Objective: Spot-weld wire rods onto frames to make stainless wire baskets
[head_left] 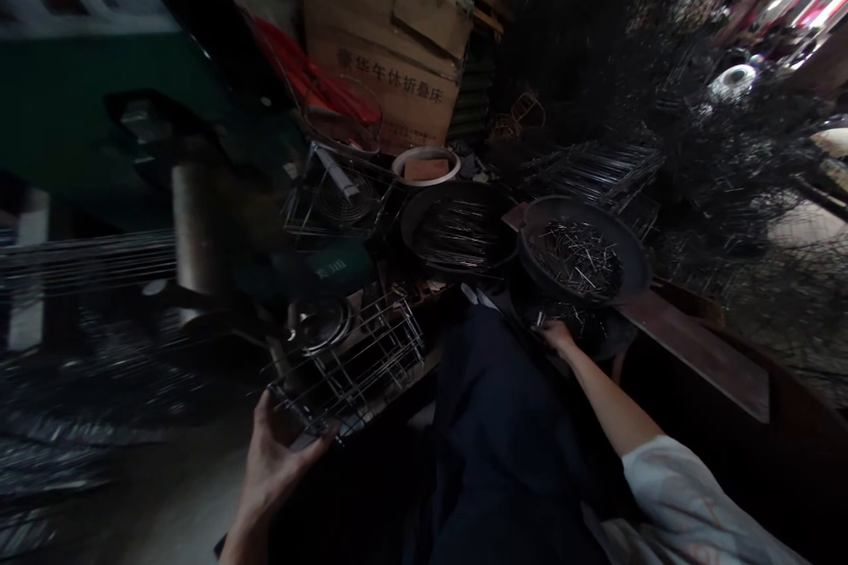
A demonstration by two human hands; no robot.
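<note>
So the left hand [282, 450] is gripping the near-left corner of a welded wire basket [371, 362], thumb and fingers spread wide around it, while the right hand [560, 340] is reaching to the near rim of the lower pan [616, 337] – can't tell if it's pinching anything. Dark trousers [496, 380] are filling the gap between them, the upper pan [639, 269] of metal pins is overhanging the right side, and grey floor [185, 494] is showing lower left in this dim, crammed room. Behind, a cardboard box [384, 40] is reading "豪华午休折叠床" – green casing's [344, 265] lettering is too blurry.
</note>
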